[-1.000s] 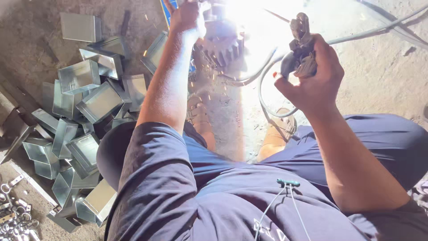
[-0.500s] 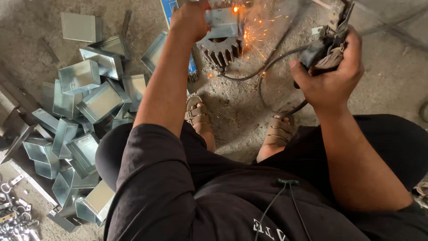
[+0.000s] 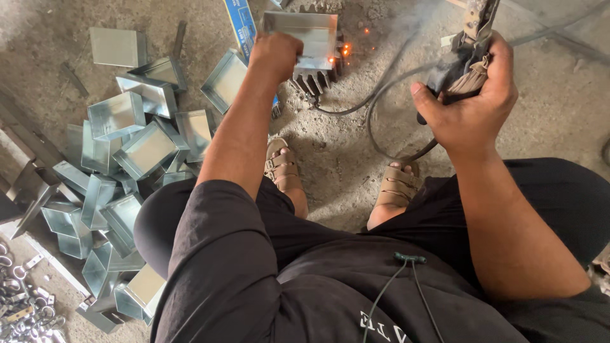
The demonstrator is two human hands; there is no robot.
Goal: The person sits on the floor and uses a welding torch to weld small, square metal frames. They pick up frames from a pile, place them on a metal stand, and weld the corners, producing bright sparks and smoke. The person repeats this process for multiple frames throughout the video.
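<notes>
My left hand (image 3: pixel 274 56) grips a grey sheet-metal box (image 3: pixel 304 33) that rests on a dark toothed gear (image 3: pixel 312 81) on the concrete floor. Orange sparks glow at the box's right edge. My right hand (image 3: pixel 471 101) is raised off to the right, closed around a welding electrode holder (image 3: pixel 462 58) with a black cable (image 3: pixel 376 109) looping down to the floor. Both of my sandalled feet show below the gear.
A pile of several open metal boxes (image 3: pixel 121 159) lies on the floor to the left. A blue flat bar (image 3: pixel 240 24) lies beside the held box. Small metal rings and clips (image 3: pixel 19 305) sit at the bottom left. Smoke drifts near the top centre.
The bright welding flare has died to a few sparks. My right hand has lifted the electrode holder away to the right. My left hand still holds the box on the gear.
</notes>
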